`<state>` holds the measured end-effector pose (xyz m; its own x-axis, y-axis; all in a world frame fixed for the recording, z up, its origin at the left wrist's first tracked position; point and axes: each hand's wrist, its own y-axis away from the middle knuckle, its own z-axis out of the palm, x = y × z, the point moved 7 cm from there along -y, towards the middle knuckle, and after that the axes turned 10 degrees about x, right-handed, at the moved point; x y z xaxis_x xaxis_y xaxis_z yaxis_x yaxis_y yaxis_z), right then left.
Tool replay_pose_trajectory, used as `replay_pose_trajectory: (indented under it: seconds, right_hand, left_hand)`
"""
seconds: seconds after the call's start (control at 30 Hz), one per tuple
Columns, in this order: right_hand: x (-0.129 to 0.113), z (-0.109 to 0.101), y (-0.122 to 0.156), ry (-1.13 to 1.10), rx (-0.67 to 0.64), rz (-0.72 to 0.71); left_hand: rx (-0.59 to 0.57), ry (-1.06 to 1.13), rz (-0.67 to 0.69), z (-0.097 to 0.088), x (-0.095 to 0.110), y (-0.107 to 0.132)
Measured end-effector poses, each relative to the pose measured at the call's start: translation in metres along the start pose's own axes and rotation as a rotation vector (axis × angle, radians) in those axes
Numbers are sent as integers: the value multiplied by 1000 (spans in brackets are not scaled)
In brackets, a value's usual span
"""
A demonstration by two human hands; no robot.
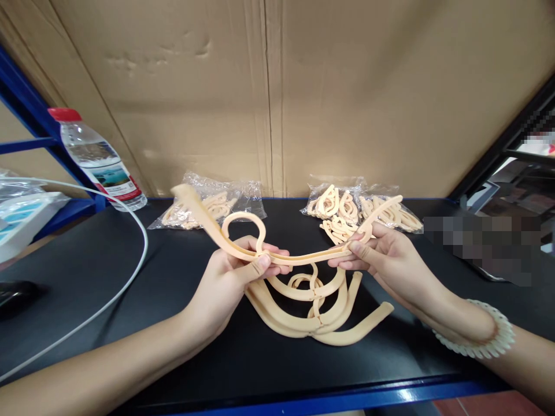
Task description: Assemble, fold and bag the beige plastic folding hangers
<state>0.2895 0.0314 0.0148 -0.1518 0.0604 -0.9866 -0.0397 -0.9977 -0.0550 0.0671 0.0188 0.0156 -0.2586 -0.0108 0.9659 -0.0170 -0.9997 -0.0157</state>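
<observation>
A curved beige strip [299, 259] with a loop on its left part is stretched between both hands above the table. My left hand [234, 266] pinches it near the base of the loop, thumb on top. My right hand [381, 254], with a bracelet on the wrist, grips its other end between thumb and fingers. The strip's far left end rises, slightly blurred. Below the hands lies a pile of similar beige curved pieces [299, 325], some with loops; the hands partly hide it. What material the strip is, I cannot tell.
Clear plastic bags of beige pieces lie at the back left [203, 208] and back right [333, 202]. A water bottle [102, 162] with a red cap stands at the left. A white cable [141, 254] curves over the black table [173, 358]. Cardboard [195, 104] rises behind.
</observation>
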Motion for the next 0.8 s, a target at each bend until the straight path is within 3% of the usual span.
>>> replay_pose_trajectory:
  seconds: [0.8]
  right_hand:
    - [1, 6, 0, -71, -63, 26]
  left_hand:
    - [83, 114, -63, -3, -1, 0]
